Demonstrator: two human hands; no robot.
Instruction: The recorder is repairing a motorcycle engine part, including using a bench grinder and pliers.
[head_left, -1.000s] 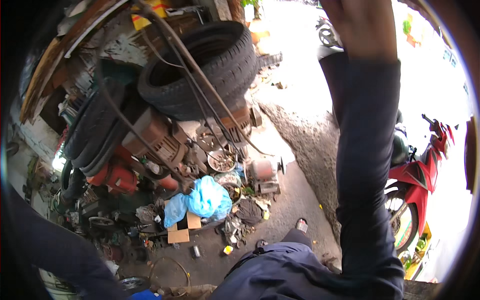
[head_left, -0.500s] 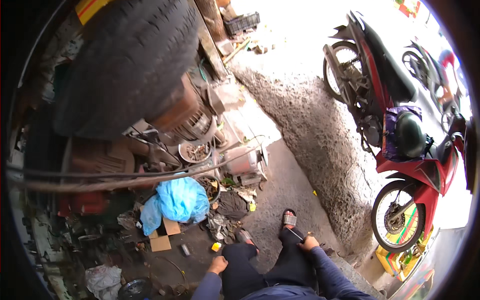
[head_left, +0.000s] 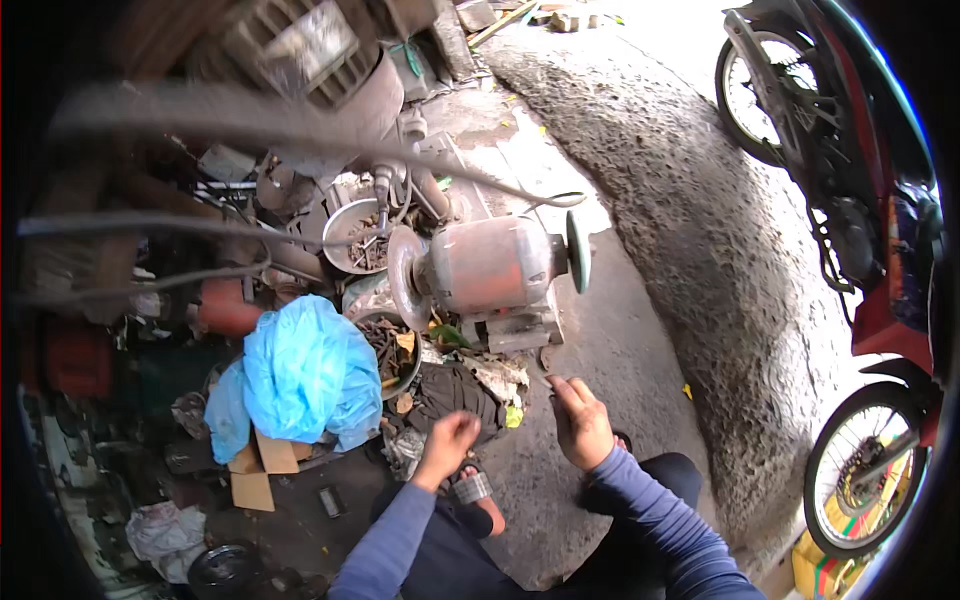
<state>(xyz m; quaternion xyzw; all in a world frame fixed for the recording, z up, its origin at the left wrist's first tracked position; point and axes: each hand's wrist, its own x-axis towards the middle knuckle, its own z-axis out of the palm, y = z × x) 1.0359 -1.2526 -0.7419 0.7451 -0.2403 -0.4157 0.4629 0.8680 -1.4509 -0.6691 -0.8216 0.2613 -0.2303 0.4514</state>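
A thin rod [head_left: 549, 380] is pinched between closed fingers of the right hand [head_left: 584, 428]; the left hand [head_left: 449, 449] is loosely curled, any contents hidden.

Right hand [head_left: 586, 430] near 2-wheeled grinder [head_left: 490, 265]

Worn matt metal bench grinder [head_left: 495, 262], glossy crinkled blue plastic bag [head_left: 308, 370], rough stony slope [head_left: 650, 200], matt cardboard [head_left: 253, 491]

The left hand [head_left: 448, 447] is blurred — its grip unreadable — and the thin thing [head_left: 548, 381] pinched in the right hand [head_left: 585, 427] is too small to name. 1 cable [head_left: 230, 116] smears across the upper left; the right edge crops 1 motorcycle [head_left: 884, 318] (handlebars cut off).
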